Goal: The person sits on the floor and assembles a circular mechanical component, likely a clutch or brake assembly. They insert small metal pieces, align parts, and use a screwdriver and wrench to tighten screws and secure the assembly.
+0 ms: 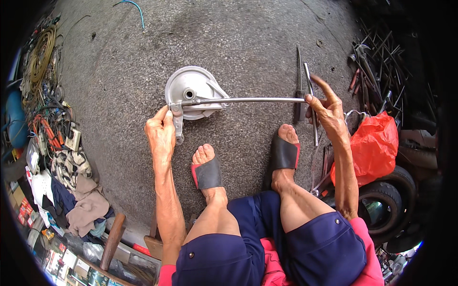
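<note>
A round silver brake drum backing plate (177, 86) lies on the ground ahead of my feet. At its left edge a small metal lever arm (178, 125) points toward me. My left hand (161, 133) pinches the lever's upper end between thumb and fingers. A long T-handle wrench (260, 100) runs across the plate, its working end at the bolt on that lever. My right hand (330, 114) grips the wrench by its crossbar, index finger stretched along it. Just beyond that hand lies a screwdriver-like tool (299, 107) with a dark handle.
Hand tools (365, 76) are heaped at the right, near a red plastic bag (377, 145) and tyres (381, 200). Coiled wires (43, 57) and cloths (88, 205) line the left. My sandalled feet (207, 171) stand close to the plate. A blue cable (136, 7) lies far off.
</note>
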`<state>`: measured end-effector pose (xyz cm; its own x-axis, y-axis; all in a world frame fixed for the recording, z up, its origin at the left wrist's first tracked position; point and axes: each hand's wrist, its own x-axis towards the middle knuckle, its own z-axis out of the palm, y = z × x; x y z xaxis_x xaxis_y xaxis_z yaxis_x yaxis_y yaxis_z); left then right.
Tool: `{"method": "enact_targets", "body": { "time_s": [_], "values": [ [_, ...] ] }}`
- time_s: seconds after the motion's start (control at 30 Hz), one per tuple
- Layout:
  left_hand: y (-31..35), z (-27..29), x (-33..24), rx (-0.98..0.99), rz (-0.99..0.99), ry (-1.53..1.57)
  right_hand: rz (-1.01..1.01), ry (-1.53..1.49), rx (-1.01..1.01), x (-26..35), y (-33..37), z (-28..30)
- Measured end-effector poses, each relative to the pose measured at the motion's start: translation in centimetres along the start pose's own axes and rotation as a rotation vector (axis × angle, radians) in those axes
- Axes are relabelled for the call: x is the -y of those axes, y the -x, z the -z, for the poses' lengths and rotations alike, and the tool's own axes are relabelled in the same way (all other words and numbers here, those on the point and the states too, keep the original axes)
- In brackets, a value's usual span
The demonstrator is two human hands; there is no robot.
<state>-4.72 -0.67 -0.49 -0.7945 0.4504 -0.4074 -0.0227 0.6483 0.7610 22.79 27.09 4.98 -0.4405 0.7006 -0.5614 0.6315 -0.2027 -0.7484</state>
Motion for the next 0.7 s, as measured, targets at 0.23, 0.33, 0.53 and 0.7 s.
{"method": "enact_targets", "body": {
  "time_s": [0.23,0.33,0.53,0.7],
  "values": [
    [-0.1,-0.4,1.9,-0.062,0.032,0.241,0.203,-0.142,0.275,-1.6,0.1,2.1],
    [0.7,-1.1,0.4,-0.037,0.053,0.145,0.467,0.277,0.206,-1.2,0.4,2.0],
    [1.4,-1.3,-1.6,-0.027,-0.026,-0.026,0.656,0.8,0.074,0.0,-0.5,2.1],
    [1.5,-2.0,-0.1,-0.122,-0.025,0.103,0.032,0.316,0.267,0.2,-1.7,2.1]
  ]
}}
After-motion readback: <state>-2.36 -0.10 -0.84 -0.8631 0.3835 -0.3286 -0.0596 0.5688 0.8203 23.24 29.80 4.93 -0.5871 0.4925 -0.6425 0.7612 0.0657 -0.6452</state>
